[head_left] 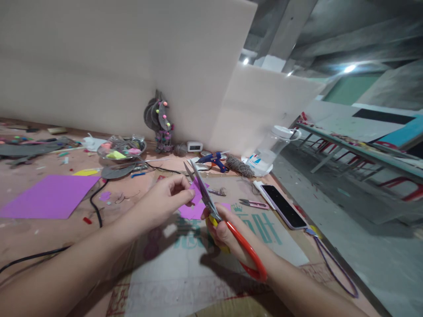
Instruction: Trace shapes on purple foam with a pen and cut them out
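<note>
Nearest me, my right hand (224, 231) grips the orange-red looped handles of the steel scissors (211, 204), fingers wrapped through and around the loops, blades parted and pointing up-left. My left hand (163, 198) pinches a small scrap of purple foam sheet (197, 193) between thumb and fingertips, holding it right at the blades above the flattened brown cardboard sheet (185, 273). That cardboard carries large teal printed characters and a small crown mark, too blurred for me to read. Just beyond lie small pink thread snips (253, 203) and a black smartphone (283, 205) face up. To the left rests a large purple foam sheet (49, 196). Farther back sit a blue glue gun (214, 160) and a clear plastic jar (271, 145) whose blue-printed label I can't read
</note>
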`<state>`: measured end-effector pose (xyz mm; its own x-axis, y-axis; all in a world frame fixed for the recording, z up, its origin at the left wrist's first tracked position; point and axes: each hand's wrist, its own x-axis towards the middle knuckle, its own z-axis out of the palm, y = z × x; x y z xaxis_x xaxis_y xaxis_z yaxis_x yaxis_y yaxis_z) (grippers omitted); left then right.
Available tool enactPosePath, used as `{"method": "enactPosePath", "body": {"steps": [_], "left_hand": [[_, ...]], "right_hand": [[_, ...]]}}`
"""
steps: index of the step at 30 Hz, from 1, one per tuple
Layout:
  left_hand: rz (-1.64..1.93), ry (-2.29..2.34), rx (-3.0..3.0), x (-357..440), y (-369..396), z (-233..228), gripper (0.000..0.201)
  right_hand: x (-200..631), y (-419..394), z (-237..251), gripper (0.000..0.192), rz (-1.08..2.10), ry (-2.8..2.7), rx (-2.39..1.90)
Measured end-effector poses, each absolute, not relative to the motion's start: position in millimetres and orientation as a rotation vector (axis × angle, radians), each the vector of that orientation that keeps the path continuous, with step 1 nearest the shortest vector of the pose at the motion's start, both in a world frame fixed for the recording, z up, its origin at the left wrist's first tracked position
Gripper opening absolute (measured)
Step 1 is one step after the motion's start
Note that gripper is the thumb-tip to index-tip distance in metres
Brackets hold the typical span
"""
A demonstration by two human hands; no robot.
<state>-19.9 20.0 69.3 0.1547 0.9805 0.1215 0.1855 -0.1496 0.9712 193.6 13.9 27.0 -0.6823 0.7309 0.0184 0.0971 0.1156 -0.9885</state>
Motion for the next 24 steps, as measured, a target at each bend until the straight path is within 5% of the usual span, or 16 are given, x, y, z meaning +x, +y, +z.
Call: {"method": "enactPosePath", "body": {"steps": [24], "left_hand": [[1.155,1.178,1.576,-27.9,26.1,60.7,0.012]], "right_hand": [[191.9,10.4,31.5,0.059,1.587,-1.822,-0.862]]}}
